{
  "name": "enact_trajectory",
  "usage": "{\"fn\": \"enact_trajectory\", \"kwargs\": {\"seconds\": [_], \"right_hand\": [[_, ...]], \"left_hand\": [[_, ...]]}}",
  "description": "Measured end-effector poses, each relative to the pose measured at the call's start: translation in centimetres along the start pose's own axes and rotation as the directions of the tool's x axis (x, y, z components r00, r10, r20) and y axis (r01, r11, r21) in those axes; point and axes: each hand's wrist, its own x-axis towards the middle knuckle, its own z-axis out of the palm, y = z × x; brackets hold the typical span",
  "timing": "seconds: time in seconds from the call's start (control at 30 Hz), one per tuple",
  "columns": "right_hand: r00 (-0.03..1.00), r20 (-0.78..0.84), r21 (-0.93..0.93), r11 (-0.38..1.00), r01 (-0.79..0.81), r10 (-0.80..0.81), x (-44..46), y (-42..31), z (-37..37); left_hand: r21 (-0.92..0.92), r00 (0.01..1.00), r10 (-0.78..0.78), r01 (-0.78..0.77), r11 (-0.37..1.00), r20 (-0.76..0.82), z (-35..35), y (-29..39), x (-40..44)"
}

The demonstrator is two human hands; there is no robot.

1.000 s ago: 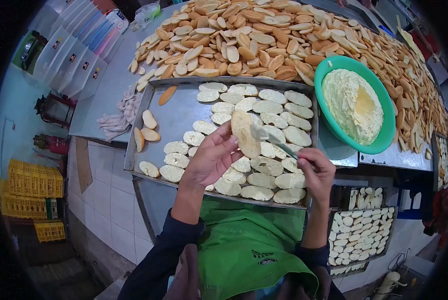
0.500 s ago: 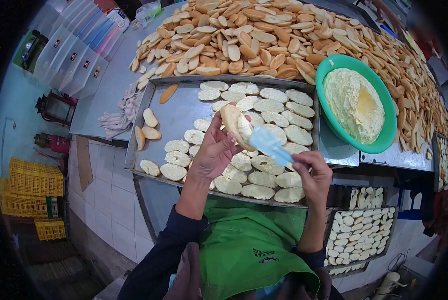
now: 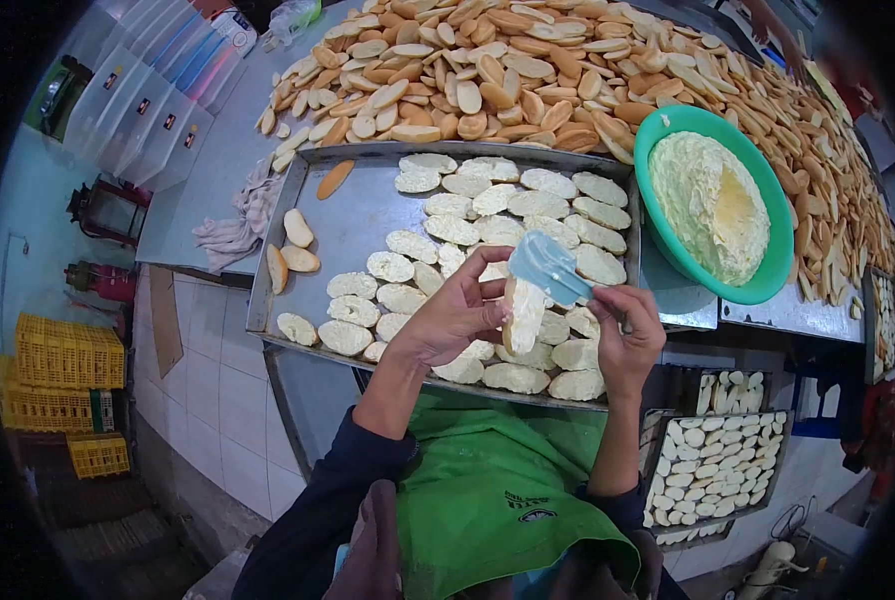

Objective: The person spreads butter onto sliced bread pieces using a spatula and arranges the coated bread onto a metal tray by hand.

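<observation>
Held over the metal tray (image 3: 368,200) is a bread slice (image 3: 524,318) with pale cream on its face, gripped by my left hand (image 3: 458,315). My right hand (image 3: 628,335) is closed on the handle of a light blue spatula (image 3: 548,267), whose cream-smeared blade is at the slice's upper end. Below both hands lie many cream-coated slices (image 3: 346,337) in rows. A few uncoated pieces (image 3: 299,229) rest at the tray's left side. The green bowl (image 3: 780,215) of pale cream stands right of the tray.
A large heap of bread slices (image 3: 528,70) covers the table behind. Left of the tray is a cloth (image 3: 233,235). Filled trays (image 3: 723,465) stand lower right, yellow crates (image 3: 68,365) at left. Another person's arm (image 3: 778,35) reaches in at the upper right.
The slice has turned and its face now shows a wider layer of cream. The spatula blade has moved up to its upper end. Another person's arm has come further in at the upper right.
</observation>
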Motion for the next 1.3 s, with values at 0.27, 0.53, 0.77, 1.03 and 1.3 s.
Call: {"fn": "enact_trajectory", "kwargs": {"seconds": [0.27, 0.53, 0.77, 1.03, 1.3], "right_hand": [[0.900, 0.259, 0.359, 0.830, -0.427, 0.350, -0.2, -0.5, -3.1], [0.754, 0.562, 0.188, 0.835, -0.517, 0.340, -0.7, -2.2, -4.4], [0.895, 0.380, 0.108, 0.949, -0.295, 0.235, -1.2, -1.0, -4.2], [0.908, 0.217, 0.270, 0.871, -0.409, 0.359, -1.6, -0.1, -4.5], [0.923, 0.121, 0.324, 0.864, -0.385, 0.366, -1.8, 0.2, -4.5]], "left_hand": [[-0.082, 0.993, 0.048, -0.039, 0.996, 0.106, -1.9, -0.1, 0.1], [-0.055, 0.995, 0.087, -0.085, 0.995, 0.038, -2.6, 0.6, 0.0], [0.123, 0.985, -0.159, 0.166, 0.978, -0.064, -2.9, 0.7, -0.3], [0.194, 0.947, 0.050, 0.013, 0.981, -0.317, -9.8, 5.0, -0.5], [0.412, 0.529, 0.353, -0.007, 0.911, -0.772, -25.1, 6.1, 7.3]]}}
